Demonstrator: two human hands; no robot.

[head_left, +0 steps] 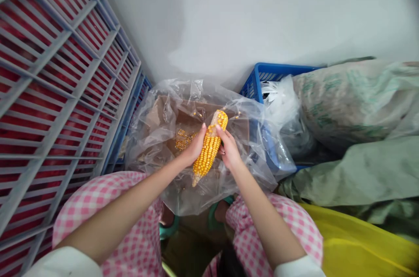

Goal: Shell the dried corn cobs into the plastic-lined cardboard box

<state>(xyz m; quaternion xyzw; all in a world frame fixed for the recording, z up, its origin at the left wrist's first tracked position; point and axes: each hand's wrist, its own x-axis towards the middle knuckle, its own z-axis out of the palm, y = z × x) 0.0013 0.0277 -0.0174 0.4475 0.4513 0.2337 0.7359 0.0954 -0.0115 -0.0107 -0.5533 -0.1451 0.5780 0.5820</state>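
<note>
Between my two hands is an ear of yellow corn (207,152), tilted with its narrow tip toward me. Near its upper end a pale patch of bare cob shows. My left hand (195,145) grips the left side, thumb along the kernels. From the right, my right hand (229,148) holds it with the thumb pressed near the bare patch. Below the corn sits a cardboard box (163,113) lined with a clear plastic bag (144,137). Loose kernels (183,141) lie in a small heap inside, and a few others are scattered near the far side.
Stacked grey-blue crates (72,72) with red contents rise on the left. At the right stands a blue basket (257,83) with plastic bags, beside a large woven sack (353,98) and a greenish sheet (366,172). Yellow material (360,242) lies at lower right. A white wall (262,15) is behind.
</note>
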